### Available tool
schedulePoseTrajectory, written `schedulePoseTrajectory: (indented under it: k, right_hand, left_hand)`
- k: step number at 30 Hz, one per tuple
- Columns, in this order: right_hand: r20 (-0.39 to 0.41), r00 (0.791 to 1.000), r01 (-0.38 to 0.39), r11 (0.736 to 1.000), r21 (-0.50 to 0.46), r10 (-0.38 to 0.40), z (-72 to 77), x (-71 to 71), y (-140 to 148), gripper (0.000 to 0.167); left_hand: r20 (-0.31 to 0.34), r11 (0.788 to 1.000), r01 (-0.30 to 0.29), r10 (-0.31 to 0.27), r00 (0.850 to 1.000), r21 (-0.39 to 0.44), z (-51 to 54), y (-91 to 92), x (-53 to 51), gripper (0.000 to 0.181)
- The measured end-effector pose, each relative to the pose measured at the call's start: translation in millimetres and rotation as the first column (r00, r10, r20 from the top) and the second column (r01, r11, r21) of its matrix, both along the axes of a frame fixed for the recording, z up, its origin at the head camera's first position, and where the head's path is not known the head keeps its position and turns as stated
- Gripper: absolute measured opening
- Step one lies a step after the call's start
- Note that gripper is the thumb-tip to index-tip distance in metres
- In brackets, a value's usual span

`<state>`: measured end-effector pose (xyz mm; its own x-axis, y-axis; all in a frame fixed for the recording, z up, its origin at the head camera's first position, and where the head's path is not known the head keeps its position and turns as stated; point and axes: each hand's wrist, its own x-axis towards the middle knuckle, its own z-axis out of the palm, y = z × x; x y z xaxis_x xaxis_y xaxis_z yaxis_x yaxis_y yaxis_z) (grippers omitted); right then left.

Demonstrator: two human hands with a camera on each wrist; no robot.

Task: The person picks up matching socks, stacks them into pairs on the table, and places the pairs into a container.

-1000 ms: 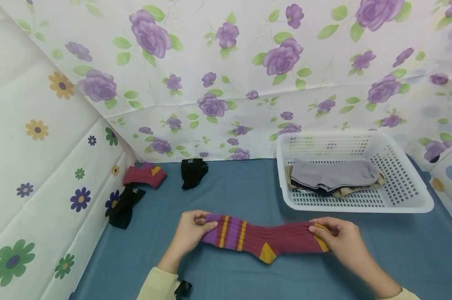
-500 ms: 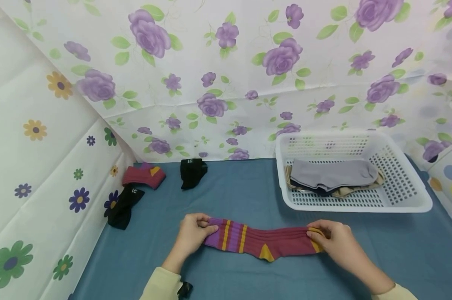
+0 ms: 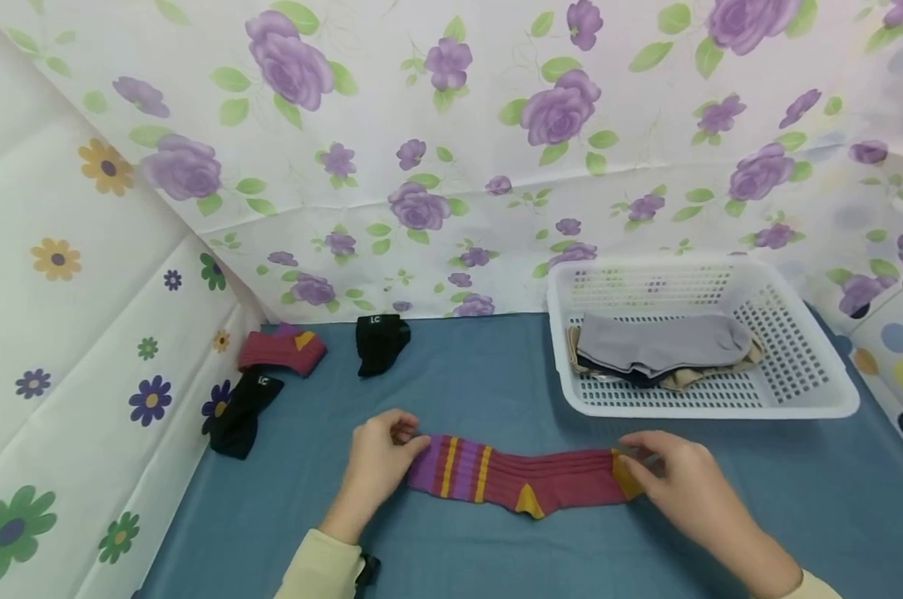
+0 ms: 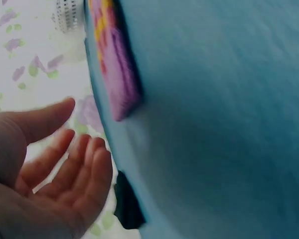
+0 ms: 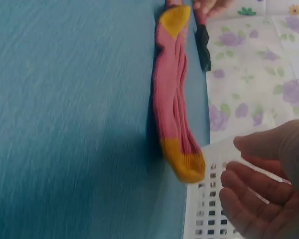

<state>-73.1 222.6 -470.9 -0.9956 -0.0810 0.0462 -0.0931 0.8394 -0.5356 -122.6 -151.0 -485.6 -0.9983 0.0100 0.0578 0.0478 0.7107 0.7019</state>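
Observation:
A maroon sock (image 3: 571,481) with purple-and-yellow stripes, a yellow heel and a yellow toe lies stretched out flat on the blue cloth. Beside its purple cuff (image 4: 122,94) is my left hand (image 3: 377,457), thumb and fingers apart and holding nothing; the left wrist view shows a gap to the sock. At the other end, my right hand (image 3: 679,482) hovers by the yellow toe (image 5: 187,164), its thumb parted from loosely bent fingers. Nothing is between them in the right wrist view.
A white perforated basket (image 3: 811,391) at the back right holds a grey sock (image 3: 661,343) over dark and beige ones. At the back left lie a folded maroon sock (image 3: 283,353) and two black socks (image 3: 234,420), one standing apart. Flowered sheets (image 3: 481,183) hang behind.
Both hands have let go of the maroon sock's ends, which they pinched before. The sock now lies on the cloth, and the fingers have parted slightly from it.

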Motion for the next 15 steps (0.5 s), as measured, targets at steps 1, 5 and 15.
schedulePoseTrajectory:
  k: [1, 5, 15]
  right_hand:
    - [-0.021, 1.000, -0.022, 1.000, 0.010, 0.023, -0.9, 1.1, -3, 0.019]
    - [-0.073, 0.986, -0.149, 0.987, 0.053, 0.152, -12.9, 1.9, -10, 0.019]
    - [-0.114, 0.955, -0.246, 0.945, 0.216, 0.274, -41.5, -6.1, -10, 0.028]
  left_hand:
    - [0.002, 0.999, 0.039, -0.039, 0.999, -0.010, 0.9, 2.1, 1.1, 0.019]
    - [0.096, 0.976, 0.219, -0.217, 0.972, -0.011, 0.6, 11.9, 6.0, 0.024]
    - [0.246, 0.945, 0.313, -0.284, 0.927, -0.089, -8.9, 17.9, 7.5, 0.037]
